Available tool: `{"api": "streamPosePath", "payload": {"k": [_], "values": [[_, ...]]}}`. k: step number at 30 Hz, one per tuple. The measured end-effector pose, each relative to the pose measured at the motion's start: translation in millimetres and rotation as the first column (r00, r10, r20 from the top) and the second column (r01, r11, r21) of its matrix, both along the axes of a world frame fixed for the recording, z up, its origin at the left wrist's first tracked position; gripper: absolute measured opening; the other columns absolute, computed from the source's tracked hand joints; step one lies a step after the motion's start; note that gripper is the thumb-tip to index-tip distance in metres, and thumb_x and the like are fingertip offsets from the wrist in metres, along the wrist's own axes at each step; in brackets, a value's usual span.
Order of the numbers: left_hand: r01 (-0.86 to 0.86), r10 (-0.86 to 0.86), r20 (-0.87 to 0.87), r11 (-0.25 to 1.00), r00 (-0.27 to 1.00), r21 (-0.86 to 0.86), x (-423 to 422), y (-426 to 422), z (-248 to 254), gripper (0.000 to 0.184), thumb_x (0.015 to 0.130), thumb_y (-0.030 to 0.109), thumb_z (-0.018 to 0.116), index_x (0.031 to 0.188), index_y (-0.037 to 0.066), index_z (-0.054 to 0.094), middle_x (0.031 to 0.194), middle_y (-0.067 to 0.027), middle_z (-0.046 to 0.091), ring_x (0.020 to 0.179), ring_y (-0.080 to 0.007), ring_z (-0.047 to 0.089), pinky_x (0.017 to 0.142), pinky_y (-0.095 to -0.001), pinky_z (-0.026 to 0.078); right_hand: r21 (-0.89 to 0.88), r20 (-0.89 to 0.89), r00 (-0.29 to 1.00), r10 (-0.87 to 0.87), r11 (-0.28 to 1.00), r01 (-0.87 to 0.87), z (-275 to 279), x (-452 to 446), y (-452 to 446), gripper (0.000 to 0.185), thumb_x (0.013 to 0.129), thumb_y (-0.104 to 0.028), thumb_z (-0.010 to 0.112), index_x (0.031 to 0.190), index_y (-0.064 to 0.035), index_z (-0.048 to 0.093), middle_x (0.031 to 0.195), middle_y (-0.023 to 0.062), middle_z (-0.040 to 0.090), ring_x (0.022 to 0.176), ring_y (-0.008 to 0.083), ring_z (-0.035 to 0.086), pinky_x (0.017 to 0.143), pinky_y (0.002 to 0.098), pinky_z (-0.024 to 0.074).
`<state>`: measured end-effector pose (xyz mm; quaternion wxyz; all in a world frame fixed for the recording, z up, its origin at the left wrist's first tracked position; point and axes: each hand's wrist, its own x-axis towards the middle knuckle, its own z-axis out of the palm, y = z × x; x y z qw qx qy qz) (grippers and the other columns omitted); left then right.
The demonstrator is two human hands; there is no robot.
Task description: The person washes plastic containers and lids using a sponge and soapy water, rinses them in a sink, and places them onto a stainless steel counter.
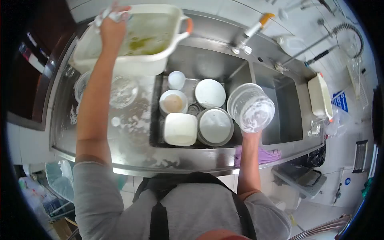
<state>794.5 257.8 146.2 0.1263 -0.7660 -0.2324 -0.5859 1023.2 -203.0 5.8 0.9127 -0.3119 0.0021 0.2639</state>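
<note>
Container, clear & round (251, 107), is up in R hand (251, 135) over sink, about where the 2 basins meet — suds (261, 114) on it, fingers mostly hidden behind it, so can't tell how far they're curled, but it's gripped. L hand (112, 21) is reached out to far L of white tub (140, 67), blurred w/ white stuff at fingers; can't tell how far open or if it grips anything. Tub holds cloudy water (162, 30). L basin (192, 60) has small white bowl (176, 80), bowl w/ brownish contents (173, 103), round white dish (210, 93), squarish dish (180, 129) & grey-rimmed round dish (215, 126). Foamy clear piece (124, 92) on steel counter (134, 150) just below tub — purple cloth (266, 156) at front edge near R forearm.
</note>
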Motion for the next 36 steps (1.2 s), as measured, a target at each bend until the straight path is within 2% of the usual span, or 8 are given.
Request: {"api": "streamPosePath", "payload": {"k": [3,6,8,16,18,25,31,36], "values": [[0.449,-0.402,0.201,0.779,0.893,-0.438,89.1,-59.9,-10.3,0.018,0.089,0.013,0.056,0.101,0.012,0.068,0.103,-0.0084,0.067,0.099,-0.0222,0.061,0.089,-0.0333,0.045,0.147,-0.096,0.993,0.074,0.987,-0.06,-17.3,45.7,-49.3,0.044,0.094,-0.04,0.043,0.125,-0.0104,0.053,0.126,0.0104,0.055,0.116,0.0301,0.051,0.098,0.0478,0.0433],[0.44,-0.661,-0.106,0.601,0.743,-0.667,209.7,-150.5,-64.2,0.015,0.086,0.011,0.058,0.097,0.012,0.069,0.095,-0.0107,0.068,0.095,-0.0261,0.062,0.084,-0.0357,0.047,0.092,-0.104,0.991,0.089,0.993,-0.079,-9.4,77.0,-78.5,0.045,0.095,-0.038,0.042,0.126,-0.0075,0.051,0.125,0.0124,0.055,0.116,0.0299,0.051,0.098,0.0482,0.0433],[0.44,-0.831,-0.299,0.514,0.469,-0.736,292.5,-190.6,-109.7,0.019,0.085,0.009,0.058,0.102,0.009,0.067,0.095,-0.0129,0.066,0.095,-0.032,0.061,0.084,-0.0413,0.047,-0.305,0.071,0.998,-0.003,0.952,0.024,-23.5,96.7,-104.3,0.046,0.096,-0.036,0.042,0.126,-0.0028,0.051,0.124,0.0153,0.055,0.113,0.0301,0.054,0.095,0.047,0.0455],[0.168,-0.526,-0.68,0.837,0.511,-0.521,534.7,-194.1,-164.1,0.024,0.085,0.005,0.051,0.105,0.002,0.065,0.099,-0.0218,0.065,0.097,-0.0361,0.063,0.082,-0.0429,0.052,-0.285,-0.189,0.955,-0.229,0.943,0.17,-17.6,107.6,-233.6,0.043,0.093,-0.031,0.045,0.123,-0.0008,0.052,0.118,0.0168,0.058,0.105,0.0306,0.058,0.089,0.0458,0.0505],[0.066,-0.398,-0.868,0.915,0.296,-0.397,564.1,-176.7,-172.5,0.021,0.083,0.003,0.052,0.097,-0.001,0.067,0.101,-0.0207,0.065,0.095,-0.0359,0.064,0.081,-0.043,0.053,-0.314,-0.186,0.926,-0.329,0.913,0.261,-27.0,111.8,-257.8,0.043,0.093,-0.031,0.045,0.123,-0.0012,0.052,0.118,0.0168,0.058,0.105,0.0307,0.058,0.088,0.0458,0.0506],[-0.238,-0.572,-0.801,0.764,0.178,-0.599,586.1,-173.0,-130.8,0.009,0.08,0.009,0.06,0.08,0.004,0.068,0.082,-0.0089,0.07,0.076,-0.0243,0.069,0.064,-0.0397,0.053,-0.367,-0.172,0.865,-0.472,0.845,0.388,-40.4,121.5,-286.4,0.043,0.092,-0.032,0.047,0.123,-0.0024,0.053,0.117,0.0165,0.058,0.105,0.0313,0.058,0.088,0.0461,0.0509],[0.043,-0.124,-0.894,0.992,0.432,-0.117,538.1,-202.3,-159.5,0.01,0.075,0.009,0.061,0.08,0.007,0.069,0.095,-0.0101,0.07,0.088,-0.0244,0.067,0.069,-0.0374,0.052,-0.35,-0.194,0.864,-0.464,0.856,0.381,-39.0,134.5,-271.9,0.043,0.091,-0.033,0.047,0.122,-0.0035,0.054,0.116,0.0163,0.059,0.104,0.0318,0.058,0.087,0.0463,0.0512],[0.317,-0.36,-0.428,0.933,0.829,-0.17,525.5,-198.3,-212.5,0.009,0.077,0.009,0.061,0.08,0.008,0.069,0.088,-0.0103,0.068,0.081,-0.0244,0.067,0.068,-0.0355,0.052,-0.182,-0.227,0.964,-0.139,0.978,0.098,-24.0,148.1,-227.2,0.042,0.092,-0.033,0.05,0.122,-0.0035,0.053,0.121,0.014,0.057,0.111,0.0297,0.055,0.094,0.0458,0.0456]]}}
